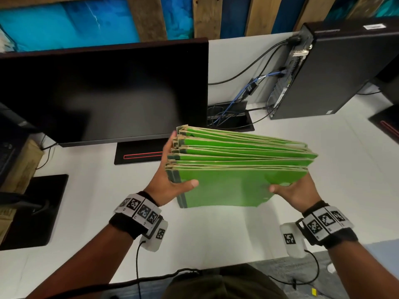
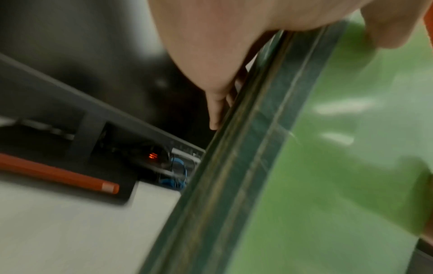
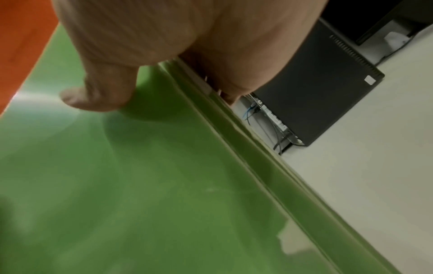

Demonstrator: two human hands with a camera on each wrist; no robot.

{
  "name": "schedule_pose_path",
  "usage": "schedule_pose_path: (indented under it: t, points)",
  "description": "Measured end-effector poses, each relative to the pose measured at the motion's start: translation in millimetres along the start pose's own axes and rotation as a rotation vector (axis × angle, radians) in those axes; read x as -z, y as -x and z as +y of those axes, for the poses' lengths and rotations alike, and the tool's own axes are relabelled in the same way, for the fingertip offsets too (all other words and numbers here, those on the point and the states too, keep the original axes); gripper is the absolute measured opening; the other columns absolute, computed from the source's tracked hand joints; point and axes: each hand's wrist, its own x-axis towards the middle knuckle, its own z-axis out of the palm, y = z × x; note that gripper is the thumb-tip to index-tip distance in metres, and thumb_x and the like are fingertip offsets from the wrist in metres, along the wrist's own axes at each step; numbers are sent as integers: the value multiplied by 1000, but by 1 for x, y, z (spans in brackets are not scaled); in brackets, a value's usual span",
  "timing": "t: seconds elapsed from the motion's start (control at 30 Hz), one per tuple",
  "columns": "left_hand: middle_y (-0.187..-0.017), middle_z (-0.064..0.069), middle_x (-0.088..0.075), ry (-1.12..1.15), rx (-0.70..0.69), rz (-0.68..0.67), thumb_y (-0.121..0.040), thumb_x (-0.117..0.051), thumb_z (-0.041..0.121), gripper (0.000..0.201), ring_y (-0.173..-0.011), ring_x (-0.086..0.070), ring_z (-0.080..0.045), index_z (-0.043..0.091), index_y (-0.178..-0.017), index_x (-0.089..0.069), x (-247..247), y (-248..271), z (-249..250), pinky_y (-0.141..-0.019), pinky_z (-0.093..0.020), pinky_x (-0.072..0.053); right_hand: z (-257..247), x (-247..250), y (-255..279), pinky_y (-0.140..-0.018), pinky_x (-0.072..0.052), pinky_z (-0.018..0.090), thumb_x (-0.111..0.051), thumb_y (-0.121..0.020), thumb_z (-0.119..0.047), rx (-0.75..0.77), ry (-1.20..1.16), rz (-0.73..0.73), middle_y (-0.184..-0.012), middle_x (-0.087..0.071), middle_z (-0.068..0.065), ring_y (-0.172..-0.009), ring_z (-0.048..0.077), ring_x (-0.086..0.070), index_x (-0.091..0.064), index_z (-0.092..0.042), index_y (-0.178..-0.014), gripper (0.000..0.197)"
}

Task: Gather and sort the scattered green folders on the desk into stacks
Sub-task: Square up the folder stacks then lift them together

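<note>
Both hands, left hand (image 1: 172,186) and right hand (image 1: 295,190), are clamping the fanned green folders (image 1: 237,169) above the surface (image 1: 323,147); loosely squared, inner ones could be slipping out.

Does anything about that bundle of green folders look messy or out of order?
Yes. The green folders held between the left hand and right hand are not squared: their edges are staggered and fanned, and the corners at the left end look worn and brown. The nearest folder's bottom edge looks ragged.

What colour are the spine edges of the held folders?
Dark green spine edges on bright green card folders; left wrist view.
</note>
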Motion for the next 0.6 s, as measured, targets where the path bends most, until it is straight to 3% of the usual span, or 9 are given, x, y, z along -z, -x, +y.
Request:
schedule_pose_path:
  t: [0.03, 0.1, 0.17, 0.23, 0.33, 0.37, 0.43, 0.5, 0.6]
  points:
    - [-141, 0, -43, 36, -65, -19, -71, -80, 11, 113, -130, -45, -5, 23, -151, 0, 3, 1, 1, -103, -23, -42, -3, 0, 1, -99, -47, 26, -81, -48, -64, 28, -44, 8, -123, -61, -12, -117, 3, -56, -38, -7, -137, 115]
    - [-152, -7, -26, 62, -199, -23, -72, -80, 32, 113, -140, -33, -24, 46, -147, 3, 7, 1, 7, -111, -40, -36, -14, -6, 2, -106, -41, 30, -77, -55, -63, 134, -116, 54, -135, -49, -5, -127, 13, -47, -12, -22, -146, 119]
    - [-154, -16, -15, 2, -326, -29, -71, -77, 46, 107, -141, -26, -36, 44, -148, -3, 9, -3, 12, -111, -49, -33, -23, -11, 2, -106, -40, 36, -72, -64, -62, 247, -119, 123, -137, -36, 19, -127, 26, -42, 1, -30, -145, 114]
    - [-150, -25, -10, -128, -459, 4, -71, -73, 54, 98, -136, -29, -44, 38, -148, -15, 8, -9, 20, -108, -56, -35, -26, -16, 0, -102, -40, 32, -67, -70, -63, 340, -75, 199, -136, -30, 29, -122, 25, -42, 0, -33, -145, 105]
    - [-143, -22, -18, -330, -587, 16, -77, -67, 54, 64, -134, -33, -40, 30, -132, -45, 10, -14, 23, -109, -51, -34, -27, -20, -1, -100, -39, 39, -62, -76, -61, 421, 49, 288, -135, -27, 37, -121, 40, -38, -22, -24, -143, 86]
    - [-141, -18, -22, -362, -594, -2, -78, -67, 52, 55, -134, -34, -38, 25, -124, -53, 12, -15, 24, -110, -50, -33, -29, -20, -1, -99, -39, 40, -60, -79, -59, 446, 111, 304, -133, -29, 39, -123, 40, -37, -29, -12, -136, 80]
    - [-136, -12, -28, -379, -584, -7, -79, -67, 50, 45, -132, -35, -33, 18, -110, -61, 14, -15, 22, -110, -43, -32, -33, -18, -2, -99, -40, 38, -58, -82, -56, 477, 176, 276, -128, -31, 41, -128, 29, -37, -40, -6, -118, 64]
    - [-132, -13, -31, -339, -572, 30, -79, -68, 48, 42, -131, -36, -29, 14, -102, -61, 12, -13, 18, -109, -41, -31, -34, -17, -3, -100, -41, 39, -58, -82, -57, 480, 185, 240, -127, -32, 41, -130, 22, -38, -43, -8, -114, 61]
    - [-133, -28, -28, -221, -563, 106, -76, -70, 49, 49, -131, -34, -31, 13, -105, -53, -4, -13, 9, -108, -47, -31, -33, -21, 0, -106, -38, 43, -61, -70, -68, 357, -17, 227, -141, -32, 29, -133, 32, -37, -29, -29, -137, 85]
